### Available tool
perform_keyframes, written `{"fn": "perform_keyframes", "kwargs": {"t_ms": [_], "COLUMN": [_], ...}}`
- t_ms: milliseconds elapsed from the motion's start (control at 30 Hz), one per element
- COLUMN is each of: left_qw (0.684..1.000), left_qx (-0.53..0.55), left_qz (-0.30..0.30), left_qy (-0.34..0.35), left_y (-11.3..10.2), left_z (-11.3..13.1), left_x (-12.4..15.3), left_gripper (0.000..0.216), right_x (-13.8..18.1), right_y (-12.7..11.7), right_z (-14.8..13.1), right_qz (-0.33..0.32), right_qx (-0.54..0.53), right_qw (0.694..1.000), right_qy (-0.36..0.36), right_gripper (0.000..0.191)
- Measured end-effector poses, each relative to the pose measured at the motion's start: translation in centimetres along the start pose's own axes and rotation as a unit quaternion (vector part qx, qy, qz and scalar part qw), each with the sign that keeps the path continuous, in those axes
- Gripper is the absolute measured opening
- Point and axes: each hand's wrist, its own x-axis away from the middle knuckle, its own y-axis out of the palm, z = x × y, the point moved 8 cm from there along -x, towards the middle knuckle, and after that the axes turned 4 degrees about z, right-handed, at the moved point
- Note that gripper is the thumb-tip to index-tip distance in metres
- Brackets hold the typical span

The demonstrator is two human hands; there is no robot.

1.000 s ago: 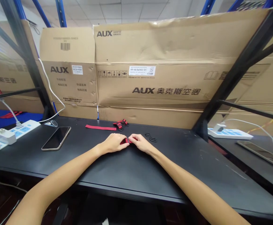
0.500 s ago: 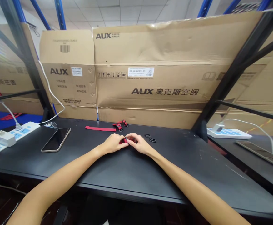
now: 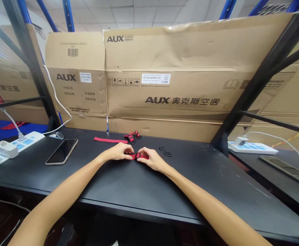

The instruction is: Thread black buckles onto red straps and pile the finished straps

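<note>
Between my two hands a short red webbing strap with a black buckle is held just above the black table. My left hand pinches its left end, and my right hand pinches the part right of the buckle. Fingers cover some of the strap. Behind my hands lies a bundle of red straps with black buckles. A flat length of red webbing stretches to its left. Right of my right hand lie loose black buckle pieces.
A phone lies on the left of the black table, near a white power strip with plugs and cables. Cardboard panels stand along the back. A black metal frame rises at the right, with another power strip beyond.
My hands have moved apart, the left one going left. The red strap and its black buckle, mostly covered before, now show stretched between them.
</note>
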Motion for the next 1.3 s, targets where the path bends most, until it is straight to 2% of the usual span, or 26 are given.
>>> {"fn": "perform_keyframes", "kwargs": {"t_ms": [67,133,200,300,367,433,533,600,700,800,867,933,1067,1133,1300], "left_qw": [0.990,0.966,0.942,0.921,0.926,0.946,0.976,0.985,0.980,0.968,0.965,0.971,0.986,0.985,0.984], "left_qx": [-0.133,-0.238,-0.302,-0.335,-0.318,-0.269,-0.134,-0.019,0.142,0.233,0.251,0.231,0.104,0.071,0.120], "left_qz": [0.015,0.010,0.006,0.017,0.025,0.039,0.088,0.108,0.087,0.034,0.004,0.012,0.112,0.141,0.106], "left_qy": [-0.041,-0.098,-0.145,-0.200,-0.203,-0.179,-0.145,-0.130,-0.111,-0.091,-0.075,-0.068,-0.069,-0.065,-0.073], "left_y": [-1.5,-2.7,-3.6,-4.4,-4.6,-4.7,-5.0,-4.9,-3.3,-1.2,-0.1,0.1,-1.7,-2.4,-1.7], "left_z": [-1.1,-2.5,-3.6,-4.7,-4.7,-4.0,-2.7,-1.9,-0.7,0.4,0.9,1.0,0.8,0.9,0.8], "left_x": [0.5,1.2,1.8,2.3,2.1,1.7,1.0,0.7,0.3,0.1,0.0,-0.1,-0.3,-0.3,-0.4], "left_gripper": [0.034,0.036,0.040,0.043,0.042,0.040,0.037,0.036,0.044,0.048,0.045,0.039,0.028,0.028,0.035], "right_x": [0.1,0.2,0.2,0.3,0.4,0.4,0.4,0.3,0.2,0.2,0.2,0.3,0.4,0.4,0.3], "right_y": [-0.3,-0.5,-0.5,-0.5,-0.5,-0.5,-0.5,-0.4,-0.3,-0.2,-0.2,-0.1,0.2,0.3,0.1], "right_z": [0.0,0.1,0.2,0.3,0.5,0.7,0.9,1.0,1.1,1.2,1.1,0.9,0.2,0.0,0.1], "right_qz": [0.007,0.009,0.006,0.003,0.005,0.008,0.015,0.022,0.023,0.018,0.017,0.012,-0.003,-0.007,-0.003], "right_qx": [0.017,0.041,0.065,0.092,0.107,0.120,0.138,0.156,0.186,0.203,0.205,0.203,0.208,0.217,0.247], "right_qw": [1.000,0.999,0.998,0.996,0.994,0.993,0.990,0.987,0.982,0.979,0.978,0.978,0.976,0.975,0.969], "right_qy": [-0.001,-0.001,0.001,0.007,0.011,0.014,0.012,0.006,-0.007,-0.018,-0.026,-0.038,-0.057,-0.055,-0.026], "right_gripper": [0.025,0.024,0.023,0.023,0.025,0.026,0.029,0.031,0.031,0.030,0.029,0.030,0.030,0.030,0.027]}}
